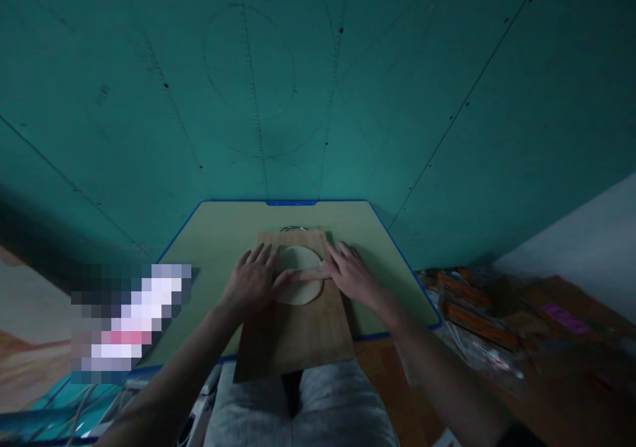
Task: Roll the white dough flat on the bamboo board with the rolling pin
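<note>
A wooden cutting board (303,341) lies lengthwise in front of me, its near end reaching over the table edge above my lap. On it is a flat, roundish sheet of pale dough (299,295). A slim wooden rolling pin (308,275) crosses the dough from side to side. My left hand (252,276) holds its left end under the palm, with the thumb along the pin and the fingers pointing forward. At the right end, my right hand (352,271) holds the pin the same way, fingers extended over the board's right edge. The palms hide the pin's ends.
Under the board stands a pale table (223,225) with a blue rim, up against a green wall (308,102). A blurred-out object (144,314) lies at the table's left. Cardboard and plastic-wrapped clutter (477,321) sits on the floor at right.
</note>
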The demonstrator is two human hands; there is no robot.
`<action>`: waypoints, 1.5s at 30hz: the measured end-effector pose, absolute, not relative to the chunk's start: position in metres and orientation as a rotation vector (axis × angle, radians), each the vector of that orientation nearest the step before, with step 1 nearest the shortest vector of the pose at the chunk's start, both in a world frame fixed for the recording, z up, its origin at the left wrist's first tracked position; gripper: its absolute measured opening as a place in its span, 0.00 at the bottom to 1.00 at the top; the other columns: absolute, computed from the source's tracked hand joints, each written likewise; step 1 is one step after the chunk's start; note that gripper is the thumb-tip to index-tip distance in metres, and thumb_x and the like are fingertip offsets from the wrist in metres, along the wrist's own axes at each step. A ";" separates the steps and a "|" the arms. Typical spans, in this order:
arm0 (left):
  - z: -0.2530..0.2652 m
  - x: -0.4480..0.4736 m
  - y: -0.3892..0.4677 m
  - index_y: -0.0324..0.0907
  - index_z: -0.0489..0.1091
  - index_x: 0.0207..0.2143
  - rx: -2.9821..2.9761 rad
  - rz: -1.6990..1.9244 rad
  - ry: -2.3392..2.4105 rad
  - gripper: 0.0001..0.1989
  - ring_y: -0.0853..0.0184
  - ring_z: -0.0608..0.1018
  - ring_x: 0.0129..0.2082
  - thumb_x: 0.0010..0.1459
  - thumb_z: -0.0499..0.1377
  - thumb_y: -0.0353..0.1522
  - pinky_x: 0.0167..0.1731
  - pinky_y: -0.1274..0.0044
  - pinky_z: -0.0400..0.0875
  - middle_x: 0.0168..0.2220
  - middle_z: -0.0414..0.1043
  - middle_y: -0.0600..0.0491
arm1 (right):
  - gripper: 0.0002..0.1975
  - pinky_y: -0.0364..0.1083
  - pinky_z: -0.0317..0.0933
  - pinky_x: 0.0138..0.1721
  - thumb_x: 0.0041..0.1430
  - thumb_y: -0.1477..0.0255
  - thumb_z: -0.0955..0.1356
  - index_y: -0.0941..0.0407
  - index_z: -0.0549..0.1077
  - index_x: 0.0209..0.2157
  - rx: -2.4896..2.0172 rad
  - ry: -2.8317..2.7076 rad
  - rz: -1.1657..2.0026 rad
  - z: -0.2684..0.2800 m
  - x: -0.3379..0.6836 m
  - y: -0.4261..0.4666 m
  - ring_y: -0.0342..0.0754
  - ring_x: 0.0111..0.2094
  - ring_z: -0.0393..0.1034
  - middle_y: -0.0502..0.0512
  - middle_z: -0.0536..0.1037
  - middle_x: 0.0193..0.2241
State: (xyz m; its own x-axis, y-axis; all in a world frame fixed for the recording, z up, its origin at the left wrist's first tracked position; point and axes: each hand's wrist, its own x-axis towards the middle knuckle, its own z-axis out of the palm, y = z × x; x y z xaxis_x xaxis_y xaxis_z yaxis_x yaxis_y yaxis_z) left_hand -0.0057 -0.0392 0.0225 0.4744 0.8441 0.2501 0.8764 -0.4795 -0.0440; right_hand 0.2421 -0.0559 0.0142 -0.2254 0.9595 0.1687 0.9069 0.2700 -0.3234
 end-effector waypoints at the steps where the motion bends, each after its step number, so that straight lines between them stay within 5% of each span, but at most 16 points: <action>1: 0.023 -0.005 -0.039 0.31 0.63 0.62 -2.550 -0.284 -1.513 0.34 0.47 0.65 0.64 0.67 0.46 0.49 0.58 0.58 0.63 0.62 0.65 0.35 | 0.28 0.61 0.48 0.66 0.71 0.60 0.57 0.62 0.61 0.65 -1.715 -2.225 0.234 0.017 0.241 -0.052 0.58 0.68 0.50 0.70 0.61 0.65; 8: 0.014 -0.006 -0.073 0.31 0.62 0.61 -2.483 -0.447 -1.444 0.37 0.43 0.66 0.63 0.65 0.44 0.53 0.58 0.54 0.62 0.61 0.65 0.33 | 0.26 0.58 0.54 0.64 0.71 0.63 0.56 0.63 0.64 0.63 -1.669 -2.181 0.232 0.014 0.239 -0.083 0.58 0.66 0.56 0.70 0.60 0.65; 18: -0.004 -0.029 -0.131 0.33 0.41 0.70 -2.440 -0.570 -1.123 0.42 0.48 0.68 0.61 0.65 0.44 0.52 0.59 0.58 0.60 0.63 0.64 0.36 | 0.37 0.63 0.52 0.66 0.67 0.62 0.62 0.61 0.43 0.70 -1.560 -2.224 0.124 -0.014 0.240 -0.157 0.59 0.70 0.45 0.69 0.52 0.69; 22: -0.005 -0.032 -0.128 0.33 0.43 0.70 -2.436 -0.545 -1.121 0.42 0.48 0.66 0.63 0.65 0.45 0.53 0.60 0.59 0.59 0.64 0.62 0.36 | 0.36 0.64 0.50 0.66 0.68 0.60 0.61 0.62 0.45 0.69 -1.596 -2.274 0.144 -0.006 0.240 -0.149 0.61 0.69 0.47 0.71 0.52 0.68; 29: 0.012 -0.015 -0.062 0.32 0.63 0.61 -2.465 -0.367 -1.399 0.34 0.44 0.64 0.64 0.66 0.45 0.50 0.59 0.53 0.61 0.62 0.64 0.35 | 0.34 0.62 0.43 0.67 0.69 0.57 0.58 0.67 0.58 0.65 -1.789 -2.282 0.201 0.020 0.231 -0.063 0.64 0.69 0.47 0.74 0.55 0.67; 37: 0.034 -0.004 -0.018 0.41 0.66 0.59 -2.494 -0.195 -1.593 0.25 0.41 0.63 0.65 0.68 0.43 0.43 0.56 0.47 0.61 0.61 0.66 0.39 | 0.31 0.59 0.44 0.67 0.70 0.57 0.56 0.62 0.60 0.65 -1.890 -2.178 0.297 0.028 0.224 -0.012 0.61 0.69 0.47 0.70 0.56 0.67; 45: 0.004 -0.014 -0.103 0.30 0.60 0.62 -2.405 -0.438 -1.371 0.36 0.45 0.66 0.63 0.66 0.43 0.50 0.59 0.56 0.63 0.62 0.64 0.33 | 0.29 0.60 0.51 0.66 0.69 0.62 0.59 0.60 0.56 0.67 -1.505 -2.306 0.142 0.002 0.242 -0.107 0.58 0.68 0.51 0.65 0.58 0.67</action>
State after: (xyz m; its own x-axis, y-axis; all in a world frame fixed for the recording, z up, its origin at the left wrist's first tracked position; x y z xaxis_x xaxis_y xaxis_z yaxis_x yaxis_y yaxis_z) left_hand -0.0143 -0.1032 0.0036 0.4878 0.7637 0.4228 0.8674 -0.4784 -0.1367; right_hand 0.2423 -0.1068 0.0024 -0.3531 0.8989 0.2594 0.8601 0.4210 -0.2880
